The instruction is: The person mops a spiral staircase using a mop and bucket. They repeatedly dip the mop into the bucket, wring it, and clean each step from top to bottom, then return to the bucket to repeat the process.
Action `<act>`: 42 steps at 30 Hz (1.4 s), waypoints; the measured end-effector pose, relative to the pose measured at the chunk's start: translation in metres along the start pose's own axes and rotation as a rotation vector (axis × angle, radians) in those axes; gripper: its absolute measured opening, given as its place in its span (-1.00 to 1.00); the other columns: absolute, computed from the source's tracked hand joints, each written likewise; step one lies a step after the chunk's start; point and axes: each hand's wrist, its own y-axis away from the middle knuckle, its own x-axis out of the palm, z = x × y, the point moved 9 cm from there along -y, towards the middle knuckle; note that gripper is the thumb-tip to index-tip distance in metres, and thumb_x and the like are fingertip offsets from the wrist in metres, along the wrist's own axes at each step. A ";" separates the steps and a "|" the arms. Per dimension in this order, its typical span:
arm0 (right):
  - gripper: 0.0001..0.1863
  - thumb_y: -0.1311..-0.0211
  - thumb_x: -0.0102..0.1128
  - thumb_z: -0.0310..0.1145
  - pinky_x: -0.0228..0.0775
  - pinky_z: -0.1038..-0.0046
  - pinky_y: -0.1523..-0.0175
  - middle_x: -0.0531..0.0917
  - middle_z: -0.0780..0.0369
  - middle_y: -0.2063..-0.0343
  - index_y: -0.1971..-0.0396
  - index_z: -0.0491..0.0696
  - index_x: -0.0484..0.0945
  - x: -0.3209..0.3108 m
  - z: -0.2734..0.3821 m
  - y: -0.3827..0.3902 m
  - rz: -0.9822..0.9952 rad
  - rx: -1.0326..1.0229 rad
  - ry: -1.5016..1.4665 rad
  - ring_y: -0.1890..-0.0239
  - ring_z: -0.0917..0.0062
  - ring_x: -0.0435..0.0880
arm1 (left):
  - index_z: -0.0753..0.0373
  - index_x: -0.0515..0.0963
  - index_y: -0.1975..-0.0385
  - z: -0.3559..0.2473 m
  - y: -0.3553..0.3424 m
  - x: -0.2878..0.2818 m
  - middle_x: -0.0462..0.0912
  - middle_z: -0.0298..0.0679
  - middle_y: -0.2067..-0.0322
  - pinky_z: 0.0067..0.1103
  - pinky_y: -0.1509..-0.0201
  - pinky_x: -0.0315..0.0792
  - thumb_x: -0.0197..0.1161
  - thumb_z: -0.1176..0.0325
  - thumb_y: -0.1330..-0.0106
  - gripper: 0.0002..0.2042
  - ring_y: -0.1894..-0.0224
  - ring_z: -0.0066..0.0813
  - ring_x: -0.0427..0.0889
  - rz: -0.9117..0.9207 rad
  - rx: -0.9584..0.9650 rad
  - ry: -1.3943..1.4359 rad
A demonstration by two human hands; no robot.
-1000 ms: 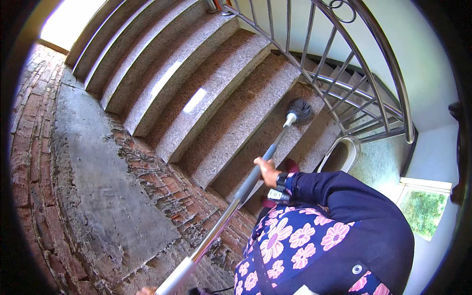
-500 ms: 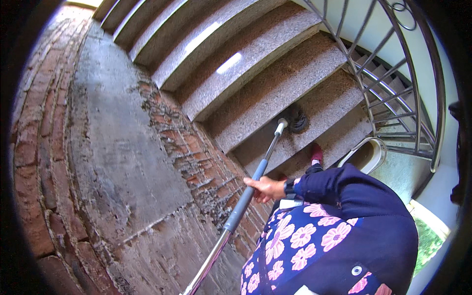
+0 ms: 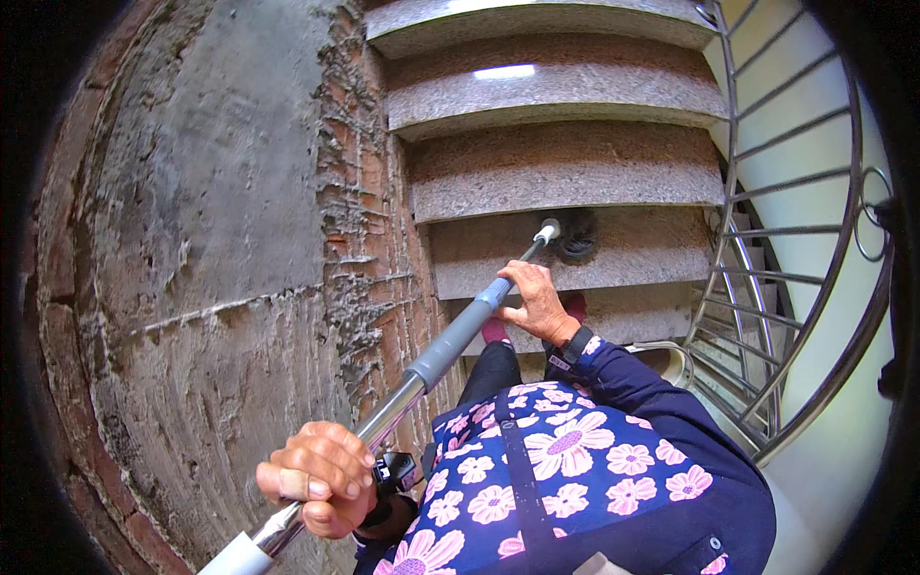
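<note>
A mop with a steel pole and a grey sleeve (image 3: 446, 345) slants across in front of me. Its wet, dark strands (image 3: 577, 240) rest on a speckled stone step (image 3: 652, 247), beside the white joint at the pole's end. My left hand (image 3: 321, 476) is closed round the lower bare steel, just above a white collar (image 3: 238, 556). Higher up, my right hand (image 3: 537, 302) grips the pole by the top of the grey sleeve, its thumb and fingers round it.
Stone stairs (image 3: 565, 172) rise ahead. A rough brick-and-cement wall (image 3: 220, 240) runs along the left, a metal railing (image 3: 791, 278) along the right. By my right elbow shows a pale-rimmed bucket (image 3: 686, 362). My reddish shoes (image 3: 494, 331) are on a step below the mop.
My left hand has come into view, holding the lower pole. My right hand sits farther up toward the mop's head. The view has turned, so the stairs now run straight ahead.
</note>
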 end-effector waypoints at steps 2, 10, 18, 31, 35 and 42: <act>-0.49 0.25 0.33 -0.32 0.18 0.23 -0.17 0.53 0.12 0.10 0.16 -0.06 0.46 0.009 0.003 -0.005 -0.035 -0.010 -0.011 -0.04 0.21 0.46 | 0.21 0.29 0.52 -0.001 0.000 -0.003 0.44 -0.34 0.79 -0.60 0.66 0.44 0.30 0.28 -0.25 -0.71 0.81 -0.56 0.44 0.040 0.020 0.051; -0.79 0.15 0.35 -0.31 0.21 0.22 0.10 0.52 0.22 0.50 0.54 0.01 0.48 0.090 0.019 -0.025 0.009 0.046 0.094 0.28 0.25 0.52 | 0.25 0.34 0.58 -0.001 0.021 -0.082 0.32 -0.39 0.83 -0.51 0.54 0.39 0.31 0.28 -0.23 -0.71 0.81 -0.58 0.32 -0.139 -0.170 0.031; -0.77 0.14 0.32 -0.22 0.17 0.23 0.07 0.51 0.25 0.46 0.49 0.03 0.50 0.187 0.081 -0.030 0.224 -0.107 0.099 0.24 0.33 0.51 | 0.19 0.27 0.54 -0.060 0.057 -0.144 0.30 -0.41 0.81 -0.56 0.52 0.40 0.26 0.21 -0.28 -0.68 0.78 -0.63 0.31 -0.321 -0.037 -0.182; -0.82 0.23 0.21 -0.42 0.24 0.25 0.04 0.55 0.20 0.46 0.49 0.01 0.51 0.184 0.122 -0.028 0.642 -0.490 -0.278 0.21 0.26 0.53 | 0.20 0.36 0.51 -0.087 0.071 0.005 0.40 -0.40 0.73 -0.58 0.52 0.51 0.25 0.14 -0.29 -0.69 0.70 -0.56 0.49 0.042 0.057 -0.614; -0.83 0.25 0.24 -0.41 0.31 0.25 0.10 0.55 0.18 0.49 0.53 -0.01 0.50 0.148 0.105 -0.002 0.768 -0.473 -0.306 0.26 0.21 0.52 | 0.16 0.33 0.53 -0.100 0.071 0.035 0.37 -0.43 0.75 -0.70 0.59 0.43 0.17 0.10 -0.34 -0.68 0.74 -0.65 0.42 -0.125 0.161 -0.580; -0.78 0.25 0.23 -0.41 0.30 0.27 0.11 0.53 0.20 0.45 0.48 -0.03 0.48 0.047 0.027 0.038 0.701 -0.404 -0.190 0.26 0.25 0.50 | 0.18 0.31 0.55 -0.075 0.075 0.061 0.34 -0.42 0.77 -0.72 0.65 0.35 0.16 0.19 -0.35 -0.71 0.79 -0.65 0.38 -0.182 0.193 -0.290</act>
